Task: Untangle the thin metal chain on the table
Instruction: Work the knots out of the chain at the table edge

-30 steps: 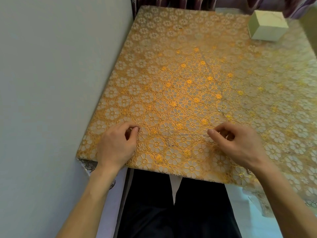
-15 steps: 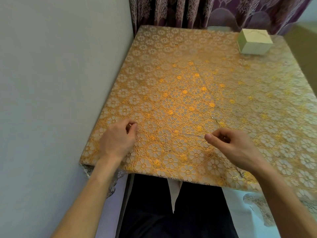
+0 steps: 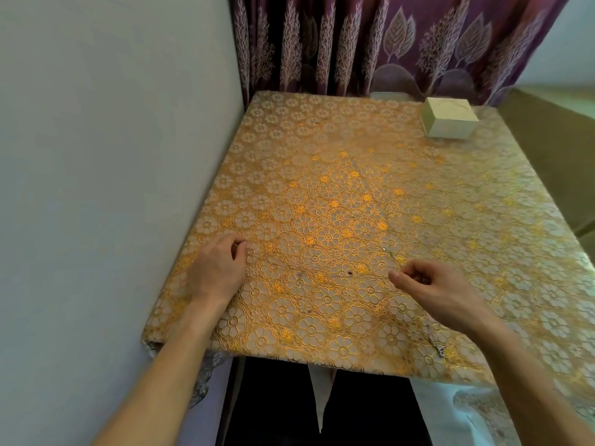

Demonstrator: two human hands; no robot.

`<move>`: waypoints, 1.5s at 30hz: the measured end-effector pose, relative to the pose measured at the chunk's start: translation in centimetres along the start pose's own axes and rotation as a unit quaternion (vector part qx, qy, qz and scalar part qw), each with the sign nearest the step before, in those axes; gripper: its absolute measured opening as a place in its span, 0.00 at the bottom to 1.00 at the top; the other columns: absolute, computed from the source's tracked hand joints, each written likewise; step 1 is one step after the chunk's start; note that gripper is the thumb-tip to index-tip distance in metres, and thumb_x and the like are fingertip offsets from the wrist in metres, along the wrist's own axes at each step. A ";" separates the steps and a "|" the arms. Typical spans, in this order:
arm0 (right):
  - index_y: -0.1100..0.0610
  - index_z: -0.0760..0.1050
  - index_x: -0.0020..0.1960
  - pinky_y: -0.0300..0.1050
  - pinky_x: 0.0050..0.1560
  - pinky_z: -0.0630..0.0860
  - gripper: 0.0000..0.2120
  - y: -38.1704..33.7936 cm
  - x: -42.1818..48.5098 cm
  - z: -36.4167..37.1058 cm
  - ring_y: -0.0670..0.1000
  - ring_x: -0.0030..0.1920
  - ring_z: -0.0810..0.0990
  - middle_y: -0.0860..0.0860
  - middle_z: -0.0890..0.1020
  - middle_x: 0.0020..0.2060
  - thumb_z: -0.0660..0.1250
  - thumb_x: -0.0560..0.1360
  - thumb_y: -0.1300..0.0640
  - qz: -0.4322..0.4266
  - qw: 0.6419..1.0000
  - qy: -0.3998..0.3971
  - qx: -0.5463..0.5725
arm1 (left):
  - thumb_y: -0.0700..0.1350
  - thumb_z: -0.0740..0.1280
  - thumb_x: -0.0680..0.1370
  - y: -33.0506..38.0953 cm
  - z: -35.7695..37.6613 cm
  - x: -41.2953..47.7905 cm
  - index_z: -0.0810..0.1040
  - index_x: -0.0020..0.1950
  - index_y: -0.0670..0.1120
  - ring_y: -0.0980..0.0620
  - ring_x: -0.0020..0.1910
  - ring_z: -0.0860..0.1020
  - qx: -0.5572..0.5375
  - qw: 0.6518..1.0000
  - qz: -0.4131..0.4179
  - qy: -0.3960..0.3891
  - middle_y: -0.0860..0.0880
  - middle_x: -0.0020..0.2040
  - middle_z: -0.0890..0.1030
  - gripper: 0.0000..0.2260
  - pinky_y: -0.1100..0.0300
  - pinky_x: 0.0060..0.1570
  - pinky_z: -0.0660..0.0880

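Because the surface (image 3: pixel 322 130) carries a busy gold floral cloth that swallows fine detail, we work at its near edge, close to the body, where small links can be read. The pale box (image 3: pixel 449 117) stands well apart at the far right corner, outside the working zone.

Both forearms reach in from the near edge and spread apart. We judge this spacing is meant to draw a stretch out between the hands so that crossings show. The left hand (image 3: pixel 219 268) rests knuckles-up near the wall, fingers curled, thumb and forefinger pinching a small glinting piece. The right hand (image 3: pixel 431 288) sits lower, thumb pointing toward the left hand, fingers curled over another stretch.

The thin metal chain (image 3: pixel 439 349) is the smallest item: between the hands its links are too fine to trace, but one silver tail, ending in a small ring, lies on the cloth just beside the right forearm.
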State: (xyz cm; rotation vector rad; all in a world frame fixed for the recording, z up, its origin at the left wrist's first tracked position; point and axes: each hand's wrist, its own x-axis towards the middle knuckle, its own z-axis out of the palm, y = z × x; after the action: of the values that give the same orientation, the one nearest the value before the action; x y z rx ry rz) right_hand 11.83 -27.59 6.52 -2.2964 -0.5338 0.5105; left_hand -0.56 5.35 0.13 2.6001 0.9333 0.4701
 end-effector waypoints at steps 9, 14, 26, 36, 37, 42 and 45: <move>0.54 0.80 0.46 0.42 0.38 0.70 0.13 0.4 -1.4 -1.3 0.47 0.35 0.73 0.51 0.77 0.35 0.66 0.79 0.45 0.015 0.996 0.061 0.070 | 0.49 0.62 0.83 0.2 0.4 -0.9 0.81 0.60 0.45 0.48 0.50 0.77 -0.044 0.999 -0.009 0.030 0.45 0.54 0.80 0.12 0.57 0.45 0.74; 0.57 0.79 0.47 0.43 0.36 0.69 0.12 0.0 -1.8 -1.2 0.48 0.34 0.71 0.50 0.74 0.34 0.65 0.80 0.49 0.002 0.979 0.127 0.156 | 0.49 0.62 0.83 -0.1 0.5 -0.9 0.80 0.62 0.46 0.46 0.53 0.78 -0.050 0.998 -0.018 0.026 0.45 0.57 0.79 0.13 0.55 0.48 0.76; 0.59 0.76 0.50 0.47 0.35 0.68 0.12 1.3 -2.4 -2.0 0.51 0.34 0.69 0.51 0.72 0.35 0.63 0.83 0.51 0.022 0.941 0.249 0.228 | 0.49 0.62 0.83 -0.1 0.6 -0.8 0.80 0.62 0.44 0.44 0.54 0.78 -0.041 0.998 -0.028 0.031 0.43 0.58 0.79 0.13 0.54 0.47 0.75; 0.61 0.73 0.50 0.48 0.33 0.66 0.14 1.8 -3.1 -2.1 0.52 0.33 0.66 0.52 0.68 0.34 0.61 0.84 0.50 0.030 0.919 0.303 0.252 | 0.49 0.61 0.83 0.0 0.5 -1.0 0.80 0.61 0.43 0.44 0.53 0.78 -0.042 0.998 -0.031 0.026 0.43 0.57 0.79 0.13 0.52 0.46 0.77; 0.61 0.73 0.50 0.48 0.33 0.67 0.14 1.8 -3.2 -2.1 0.52 0.33 0.66 0.52 0.69 0.34 0.61 0.84 0.50 0.027 0.920 0.301 0.248 | 0.49 0.61 0.83 0.0 0.5 -1.0 0.80 0.61 0.44 0.44 0.53 0.78 -0.043 0.998 -0.031 0.027 0.43 0.57 0.79 0.13 0.52 0.46 0.77; 0.52 0.73 0.48 0.49 0.34 0.68 0.09 1.8 -3.5 -2.1 0.50 0.34 0.68 0.50 0.71 0.36 0.60 0.84 0.49 0.037 0.912 0.321 0.254 | 0.49 0.61 0.83 0.3 0.4 -1.0 0.80 0.61 0.44 0.44 0.53 0.77 -0.043 0.998 -0.034 0.029 0.43 0.57 0.79 0.13 0.54 0.45 0.75; 0.52 0.72 0.48 0.49 0.34 0.68 0.09 1.8 -3.7 -2.1 0.51 0.34 0.68 0.51 0.71 0.36 0.60 0.84 0.49 0.035 0.910 0.332 0.247 | 0.49 0.61 0.84 0.3 0.4 -1.1 0.80 0.61 0.44 0.44 0.54 0.77 -0.042 0.998 -0.037 0.027 0.43 0.57 0.79 0.13 0.54 0.46 0.75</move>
State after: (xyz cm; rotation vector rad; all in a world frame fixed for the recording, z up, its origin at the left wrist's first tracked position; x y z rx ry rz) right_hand 10.17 -31.82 7.35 -1.8350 0.0233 -0.1207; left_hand -1.05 4.33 -0.26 2.4807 1.0014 0.5511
